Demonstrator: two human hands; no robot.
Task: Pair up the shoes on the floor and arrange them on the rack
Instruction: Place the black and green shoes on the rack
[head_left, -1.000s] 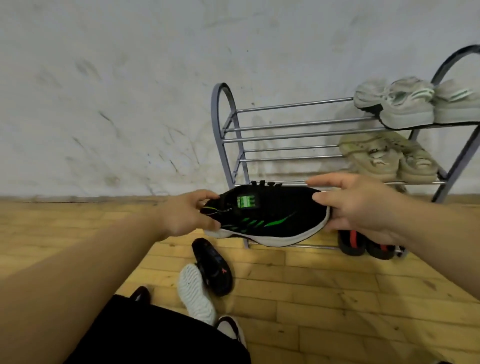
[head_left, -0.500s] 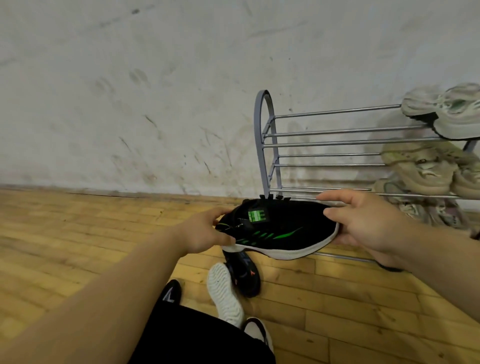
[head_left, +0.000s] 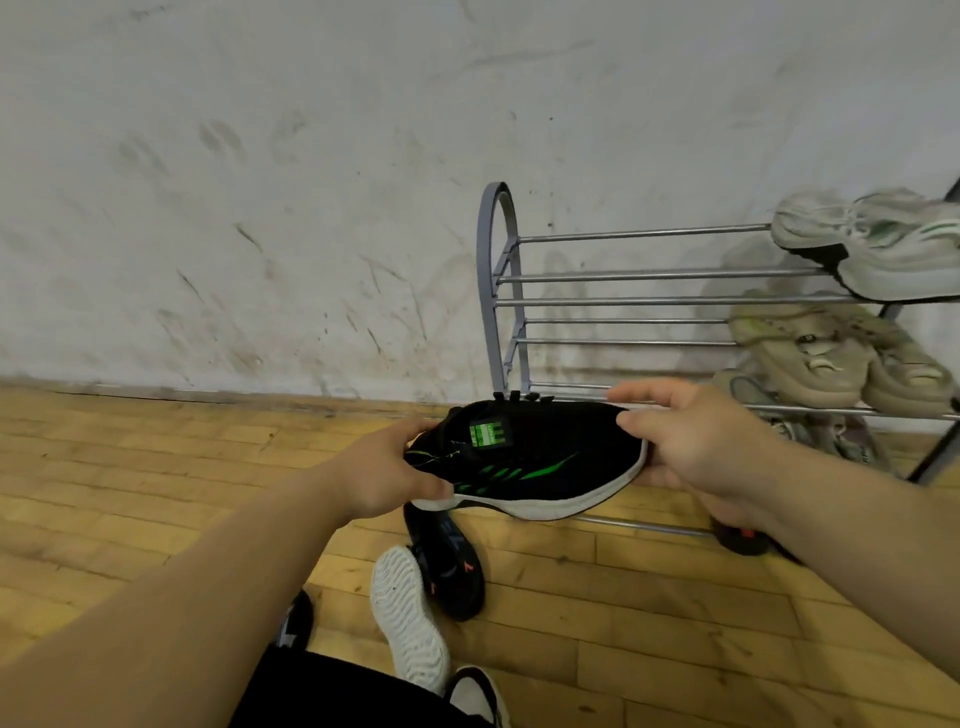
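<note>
Both hands hold one shoe in the air, lengthwise btw them: the black-green shoe, white sole edge facing down & toward the camera. The left hand grips the heel end, fingers curled round it. The right hand grips the toe end, thumb on top, other fingers over the far side. The shoe is just in front of the rack, at its left end, level w/ the lower bars; can't tell if it touches one.

The rack stands against the wall on the wood floor. Top shelf, right end: grey shoes w/ green trim. Mid shelf, right: beige shoes, side by side. More shoes lie below those, mostly hidden by the right hand & arm. A black-red shoe shows under the wrist, at floor level.

On the floor under the held shoe lies a black-orange shoe. Touching its left side is a white-soled shoe, sole up. Near the bottom edge are two more shoe ends, a black tip & a black-white tip, either side of black cloth; can't tell if they are worn.
</note>
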